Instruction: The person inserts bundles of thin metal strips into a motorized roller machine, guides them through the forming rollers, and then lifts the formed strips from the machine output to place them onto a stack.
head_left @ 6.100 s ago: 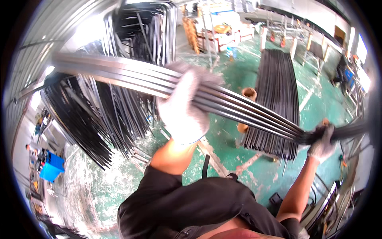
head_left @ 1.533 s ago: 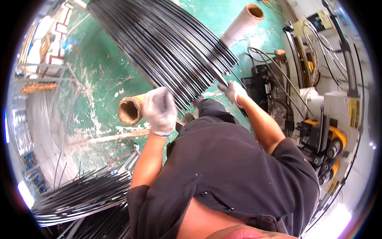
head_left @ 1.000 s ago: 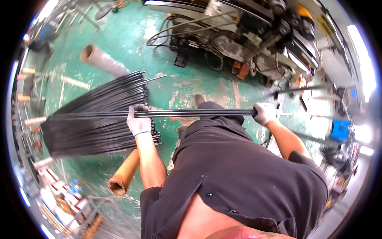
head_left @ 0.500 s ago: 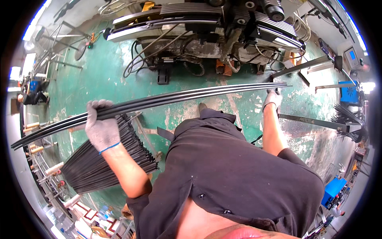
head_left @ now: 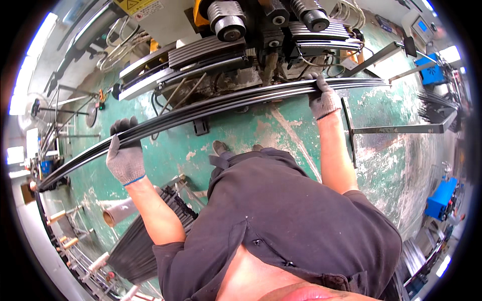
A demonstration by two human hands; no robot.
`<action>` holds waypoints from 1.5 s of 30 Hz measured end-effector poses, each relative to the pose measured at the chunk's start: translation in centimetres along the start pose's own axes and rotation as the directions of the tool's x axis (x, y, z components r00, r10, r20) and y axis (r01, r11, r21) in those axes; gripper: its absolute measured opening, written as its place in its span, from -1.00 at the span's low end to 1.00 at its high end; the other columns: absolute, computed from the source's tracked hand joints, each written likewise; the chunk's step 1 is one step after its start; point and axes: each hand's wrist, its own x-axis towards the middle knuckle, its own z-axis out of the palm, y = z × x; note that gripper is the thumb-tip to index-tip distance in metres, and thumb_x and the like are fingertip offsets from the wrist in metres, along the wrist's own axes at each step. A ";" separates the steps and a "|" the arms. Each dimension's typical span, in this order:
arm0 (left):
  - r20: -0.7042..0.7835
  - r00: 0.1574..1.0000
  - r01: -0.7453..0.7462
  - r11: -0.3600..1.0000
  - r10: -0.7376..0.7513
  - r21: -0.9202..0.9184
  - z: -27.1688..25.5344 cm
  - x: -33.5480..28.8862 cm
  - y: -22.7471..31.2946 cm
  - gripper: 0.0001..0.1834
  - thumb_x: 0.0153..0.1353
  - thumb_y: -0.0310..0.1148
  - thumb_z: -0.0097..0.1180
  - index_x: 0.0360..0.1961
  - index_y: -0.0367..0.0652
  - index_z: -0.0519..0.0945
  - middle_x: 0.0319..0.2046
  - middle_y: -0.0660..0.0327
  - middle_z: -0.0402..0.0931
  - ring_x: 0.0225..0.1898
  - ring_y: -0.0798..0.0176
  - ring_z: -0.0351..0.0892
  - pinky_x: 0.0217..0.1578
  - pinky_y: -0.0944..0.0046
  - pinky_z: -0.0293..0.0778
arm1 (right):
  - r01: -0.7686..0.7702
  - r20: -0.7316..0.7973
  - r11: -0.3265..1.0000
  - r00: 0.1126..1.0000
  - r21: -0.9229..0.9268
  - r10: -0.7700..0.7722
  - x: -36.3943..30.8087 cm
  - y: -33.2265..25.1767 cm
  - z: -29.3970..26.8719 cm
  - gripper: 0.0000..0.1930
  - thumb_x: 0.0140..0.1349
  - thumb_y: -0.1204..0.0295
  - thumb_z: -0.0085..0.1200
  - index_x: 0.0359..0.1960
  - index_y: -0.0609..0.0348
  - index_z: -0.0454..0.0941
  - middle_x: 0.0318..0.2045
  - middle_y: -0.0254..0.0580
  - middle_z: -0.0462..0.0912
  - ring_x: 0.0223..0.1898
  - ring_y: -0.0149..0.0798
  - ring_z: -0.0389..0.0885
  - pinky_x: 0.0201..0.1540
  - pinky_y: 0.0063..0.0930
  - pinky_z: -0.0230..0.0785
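Several long thin black rods [head_left: 241, 99] are held in a bundle in front of me, slanting from low at the left up to the right. My left hand [head_left: 124, 155], in a grey work glove with dark fingertips, is wrapped round the bundle toward its left part. Farther along, my right hand [head_left: 324, 100], also gloved, grips the same rods near their right end. Both arms are stretched forward. Beyond the rods stands a large machine [head_left: 208, 56] with ribbed covers and rails, and the bundle passes close before its front.
Below my left forearm lies a stack of more black rods [head_left: 140, 246], beside a cardboard-cored roll [head_left: 119, 212]. A metal frame [head_left: 396, 129] stands at the right, with further dark rods [head_left: 437, 108] behind it. A blue box-shaped unit [head_left: 442, 198] is at the far right.
The machine now looks nearer. Both hands have carried the rods forward toward it; my right hand has moved inward from the rods' right end and wraps over them.
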 end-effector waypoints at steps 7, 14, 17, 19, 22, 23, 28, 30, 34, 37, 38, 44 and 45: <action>-0.196 0.978 -0.022 0.969 0.072 0.244 -7.0 7.6 2.7 -0.67 0.50 -0.29 0.01 -0.01 -0.42 0.55 -0.01 -0.09 0.59 0.15 -0.15 0.54 0.38 -0.16 0.32 | 0.196 -0.115 0.971 0.970 -0.136 -0.212 1.1 4.1 7.1 -0.66 0.38 0.28 0.29 -0.01 0.33 0.62 -0.19 -0.13 0.75 -0.16 -0.17 0.72 0.07 -0.28 0.64; -0.197 0.979 0.093 0.979 -0.056 0.181 -7.6 14.9 1.4 -0.62 0.57 -0.27 -0.09 0.00 -0.43 0.59 0.04 -0.08 0.61 0.15 -0.05 0.56 0.35 -0.05 0.40 | 0.143 -0.116 0.901 0.972 -0.409 -0.206 -1.5 11.9 18.5 -0.67 0.25 0.43 0.39 -0.03 0.34 0.60 -0.23 -0.11 0.70 -0.30 -0.24 0.67 -0.29 -0.35 0.60; -0.219 0.970 0.136 0.985 -0.110 0.110 -4.5 16.4 -1.6 -0.61 0.57 -0.26 -0.08 0.04 -0.43 0.59 0.03 -0.07 0.63 0.16 -0.03 0.58 0.34 -0.05 0.43 | 0.137 0.007 0.828 0.987 -0.544 -0.159 1.0 13.6 18.8 -0.50 0.23 0.36 0.38 0.12 0.36 0.53 -0.14 -0.12 0.70 -0.19 -0.18 0.62 -0.09 -0.25 0.50; -0.068 0.972 0.231 0.969 -0.226 0.086 -3.8 17.8 -4.0 -0.63 0.57 -0.27 -0.07 0.06 -0.39 0.59 0.03 -0.05 0.64 0.16 -0.03 0.59 0.34 -0.05 0.43 | 0.152 0.007 0.787 0.983 -0.597 -0.184 4.8 14.3 16.1 -0.51 0.20 0.30 0.39 0.10 0.30 0.60 -0.08 -0.12 0.69 -0.12 -0.19 0.60 -0.07 -0.24 0.45; -0.098 0.947 0.312 0.949 -0.307 0.043 -2.1 18.7 -6.3 -0.65 0.55 -0.27 -0.04 0.06 -0.36 0.60 0.09 -0.03 0.62 0.19 -0.09 0.56 0.34 -0.13 0.42 | 0.071 -0.097 0.780 0.981 -0.622 -0.166 3.9 14.6 18.6 -0.58 0.20 0.30 0.37 0.04 0.27 0.68 -0.05 -0.16 0.70 -0.04 -0.23 0.59 0.01 -0.27 0.41; -0.121 0.942 0.314 0.949 -0.312 0.003 -2.2 19.1 -6.5 -0.65 0.55 -0.27 -0.04 0.06 -0.36 0.60 0.11 -0.04 0.61 0.20 -0.10 0.55 0.35 -0.16 0.40 | 0.128 -0.053 0.763 0.977 -0.634 -0.208 5.3 14.9 17.5 -0.63 0.23 0.37 0.30 0.04 0.26 0.67 -0.07 -0.18 0.70 -0.04 -0.26 0.59 0.03 -0.32 0.39; -0.199 0.936 0.264 0.954 -0.289 -0.145 -7.9 21.0 -3.9 -0.63 0.53 -0.27 -0.06 0.06 -0.38 0.61 0.14 -0.08 0.60 0.24 -0.13 0.53 0.38 -0.20 0.35 | 0.300 0.044 0.805 0.945 -0.511 -0.324 6.5 16.1 17.5 -0.74 0.27 0.53 0.08 -0.02 0.26 0.64 -0.13 -0.24 0.70 -0.09 -0.32 0.60 0.05 -0.41 0.38; -0.254 0.941 0.189 0.970 -0.223 -0.154 -10.9 22.6 -1.4 -0.62 0.53 -0.29 -0.05 0.07 -0.42 0.61 0.09 -0.09 0.63 0.22 -0.11 0.56 0.38 -0.18 0.37 | 0.301 0.096 0.698 0.943 -0.649 -0.318 7.6 15.9 16.9 -0.73 0.30 0.46 0.04 -0.02 0.25 0.63 -0.15 -0.22 0.71 -0.10 -0.30 0.60 0.04 -0.39 0.39; -0.244 0.960 0.140 0.990 -0.135 0.003 -10.9 24.0 -0.6 -0.64 0.55 -0.34 -0.07 0.06 -0.46 0.60 0.09 -0.09 0.63 0.21 -0.03 0.58 0.36 -0.11 0.41 | 0.293 0.020 0.644 0.918 -0.706 -0.395 7.4 16.8 17.6 -0.75 0.38 0.41 -0.05 -0.06 0.23 0.63 -0.18 -0.19 0.71 -0.12 -0.26 0.61 0.02 -0.40 0.40; -0.109 0.990 0.118 0.959 -0.092 0.258 -7.1 23.1 -3.7 -0.64 0.56 -0.32 -0.04 0.07 -0.45 0.60 0.09 -0.04 0.62 0.18 0.04 0.58 0.36 0.04 0.43 | 0.350 0.015 0.693 0.898 -0.630 -0.440 8.2 17.1 16.1 -0.73 0.41 0.38 -0.03 -0.02 0.27 0.63 -0.17 -0.17 0.70 -0.13 -0.28 0.58 0.03 -0.40 0.38; -0.146 0.975 0.194 0.965 -0.170 0.175 -6.0 22.8 -4.9 -0.63 0.57 -0.30 -0.04 0.08 -0.44 0.60 0.09 -0.02 0.62 0.16 0.09 0.58 0.34 0.08 0.44 | 0.364 0.019 0.715 0.897 -0.596 -0.441 7.8 17.3 16.1 -0.71 0.42 0.36 -0.01 0.00 0.30 0.62 -0.16 -0.15 0.70 -0.12 -0.26 0.57 0.03 -0.39 0.37; -0.073 0.979 0.202 0.862 -0.190 0.465 -4.4 20.9 -9.6 -0.67 0.54 -0.32 -0.03 0.09 -0.38 0.59 0.11 -0.01 0.62 0.21 0.03 0.54 0.39 -0.06 0.35 | 0.328 -0.066 0.817 0.912 -0.474 -0.405 3.9 16.6 17.8 -0.63 0.41 0.24 0.14 0.01 0.33 0.64 -0.21 -0.23 0.68 -0.16 -0.30 0.56 -0.02 -0.38 0.38; -0.144 0.938 0.315 0.949 -0.315 -0.029 -3.2 21.1 -8.5 -0.68 0.52 -0.34 -0.01 0.07 -0.38 0.60 0.10 -0.04 0.62 0.22 -0.02 0.54 0.39 -0.11 0.35 | 0.309 -0.096 0.844 0.918 -0.439 -0.385 2.9 16.1 18.0 -0.61 0.40 0.21 0.16 0.01 0.34 0.65 -0.21 -0.24 0.68 -0.17 -0.30 0.56 -0.03 -0.38 0.39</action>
